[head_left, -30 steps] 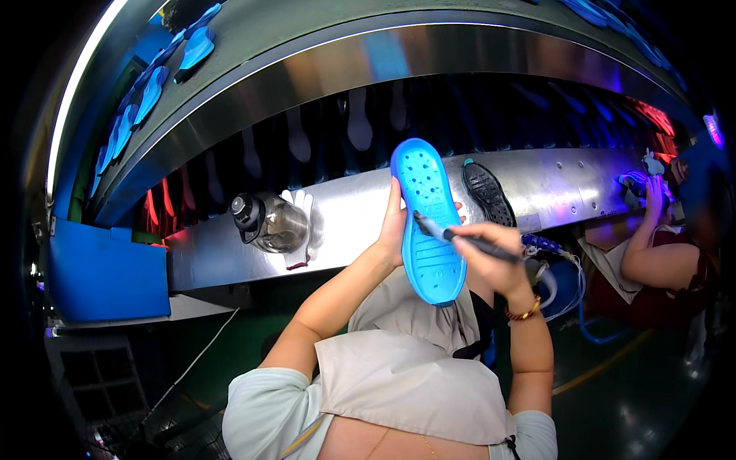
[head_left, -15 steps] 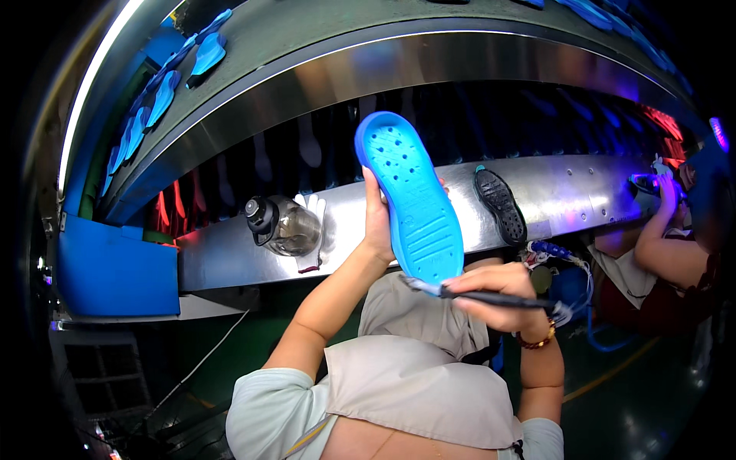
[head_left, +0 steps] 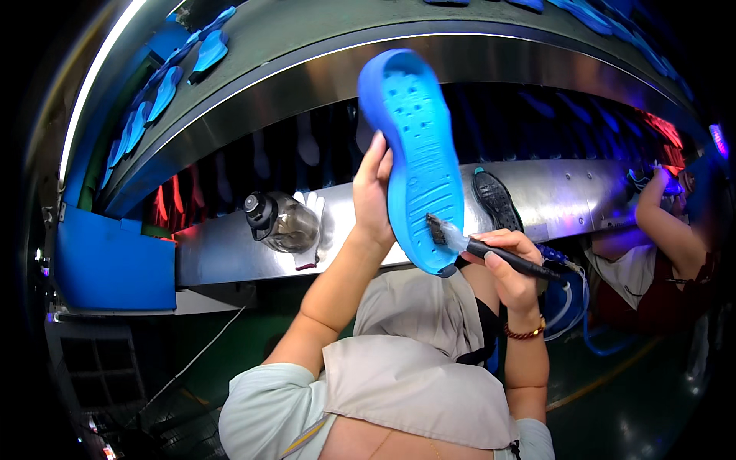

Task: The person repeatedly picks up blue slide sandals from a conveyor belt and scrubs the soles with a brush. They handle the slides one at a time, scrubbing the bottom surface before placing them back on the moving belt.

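Observation:
A bright blue shoe sole [head_left: 423,165], with holes at its upper end and ridges lower down, is held up in front of me. My left hand [head_left: 374,193] grips it by its left side, the fingers partly hidden behind it. In my right hand [head_left: 512,267] is a brush [head_left: 515,262] with a black handle, pinched between thumb and fingers. Its dark bristles meet the inner face of the sole near the lower end. Beyond the brush, a black shoe sole [head_left: 497,201] lies on the metal ledge [head_left: 563,192].
A clear bottle with a black lid [head_left: 282,222] stands on the ledge by a white glove [head_left: 310,249]. Above runs a green conveyor belt [head_left: 307,27] carrying blue soles [head_left: 208,52]. At the far right another person's arm [head_left: 671,222] reaches toward the ledge.
The blue sole has risen and tilted more upright. The brush has moved from the sole's lower rim up onto its inner face. The other person's hand has also shifted.

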`<move>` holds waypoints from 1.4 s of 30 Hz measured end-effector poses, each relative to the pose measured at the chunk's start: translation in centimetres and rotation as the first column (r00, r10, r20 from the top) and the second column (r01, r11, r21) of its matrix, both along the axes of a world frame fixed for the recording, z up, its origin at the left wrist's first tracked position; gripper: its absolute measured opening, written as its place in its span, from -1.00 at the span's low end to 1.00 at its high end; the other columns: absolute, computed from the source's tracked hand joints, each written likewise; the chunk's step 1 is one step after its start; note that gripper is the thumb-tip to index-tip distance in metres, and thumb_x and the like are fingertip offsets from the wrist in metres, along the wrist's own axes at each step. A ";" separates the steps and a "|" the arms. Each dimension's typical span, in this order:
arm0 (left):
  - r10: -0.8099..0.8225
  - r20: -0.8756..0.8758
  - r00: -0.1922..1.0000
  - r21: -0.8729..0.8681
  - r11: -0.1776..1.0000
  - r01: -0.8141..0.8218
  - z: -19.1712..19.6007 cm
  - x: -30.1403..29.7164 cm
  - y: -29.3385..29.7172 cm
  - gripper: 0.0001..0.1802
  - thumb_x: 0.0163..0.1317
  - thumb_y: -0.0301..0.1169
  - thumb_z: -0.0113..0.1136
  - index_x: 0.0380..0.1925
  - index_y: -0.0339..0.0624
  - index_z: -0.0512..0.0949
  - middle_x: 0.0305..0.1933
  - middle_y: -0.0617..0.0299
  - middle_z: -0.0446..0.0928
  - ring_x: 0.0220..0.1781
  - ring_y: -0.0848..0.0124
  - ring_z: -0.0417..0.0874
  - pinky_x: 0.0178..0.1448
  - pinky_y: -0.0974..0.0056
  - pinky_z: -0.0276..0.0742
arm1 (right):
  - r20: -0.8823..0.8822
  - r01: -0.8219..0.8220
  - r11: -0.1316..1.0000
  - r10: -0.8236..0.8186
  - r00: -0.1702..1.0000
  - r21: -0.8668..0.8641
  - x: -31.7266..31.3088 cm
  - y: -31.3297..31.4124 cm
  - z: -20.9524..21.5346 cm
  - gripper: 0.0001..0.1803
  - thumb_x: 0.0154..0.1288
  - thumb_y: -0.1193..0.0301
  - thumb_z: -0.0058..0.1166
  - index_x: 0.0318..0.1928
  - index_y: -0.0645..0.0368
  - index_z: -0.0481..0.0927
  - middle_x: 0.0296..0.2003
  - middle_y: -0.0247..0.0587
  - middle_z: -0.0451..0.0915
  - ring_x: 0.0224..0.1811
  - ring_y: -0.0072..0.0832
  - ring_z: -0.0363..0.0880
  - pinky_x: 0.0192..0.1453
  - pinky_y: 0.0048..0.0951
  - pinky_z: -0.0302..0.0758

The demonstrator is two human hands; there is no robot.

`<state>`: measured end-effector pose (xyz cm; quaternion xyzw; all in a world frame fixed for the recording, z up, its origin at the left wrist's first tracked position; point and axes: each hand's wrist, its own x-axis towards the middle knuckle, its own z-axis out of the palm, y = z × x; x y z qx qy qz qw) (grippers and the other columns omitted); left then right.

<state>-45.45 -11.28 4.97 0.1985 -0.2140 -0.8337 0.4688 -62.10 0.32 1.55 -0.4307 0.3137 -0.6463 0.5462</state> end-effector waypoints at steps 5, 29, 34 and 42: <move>0.025 -0.104 0.994 -0.031 0.999 -0.028 -1.7 -0.8 3.4 -0.49 0.23 -0.22 -0.20 0.12 -0.26 0.20 0.02 0.05 0.40 0.02 0.30 0.45 0.12 0.23 0.35 | -0.207 0.273 0.961 -0.274 0.939 -0.033 2.3 0.9 0.4 -0.79 0.07 0.62 0.04 -0.22 0.38 0.46 -0.22 -0.01 0.54 -0.14 -0.39 0.53 -0.11 -0.48 0.48; -0.118 -0.276 0.954 0.017 0.992 0.127 -1.0 -0.4 -0.1 -0.60 0.15 -0.29 -0.09 -0.11 -0.37 0.42 -0.18 -0.04 0.53 -0.20 0.21 0.60 -0.03 0.18 0.50 | -0.676 -0.201 0.904 -0.120 0.728 -0.377 -0.2 -0.5 4.4 -0.77 -0.19 0.59 0.19 -0.39 0.24 0.55 -0.40 -0.11 0.60 -0.39 -0.30 0.59 -0.29 -0.43 0.49; -0.411 -0.309 0.858 0.220 0.846 0.485 -0.9 -0.3 -0.5 -0.61 0.14 -0.25 -0.05 -0.19 -0.37 0.48 -0.19 -0.07 0.53 -0.22 0.12 0.59 0.02 0.07 0.45 | -0.650 -0.302 0.897 0.022 0.759 -0.323 -2.0 -0.1 5.5 -0.73 -0.16 0.58 0.22 -0.32 0.22 0.56 -0.34 -0.15 0.61 -0.34 -0.33 0.60 -0.24 -0.45 0.50; -0.686 0.159 0.710 0.217 0.726 0.652 -0.2 -0.8 0.7 -0.46 0.08 -0.24 0.04 0.05 -0.27 0.35 0.07 -0.04 0.36 0.02 0.25 0.45 0.10 0.26 0.36 | -0.797 -0.530 0.835 0.215 0.564 -0.150 -3.7 -1.1 6.0 -0.76 -0.10 0.60 0.14 -0.32 0.18 0.57 -0.30 -0.14 0.61 -0.31 -0.35 0.61 -0.21 -0.51 0.51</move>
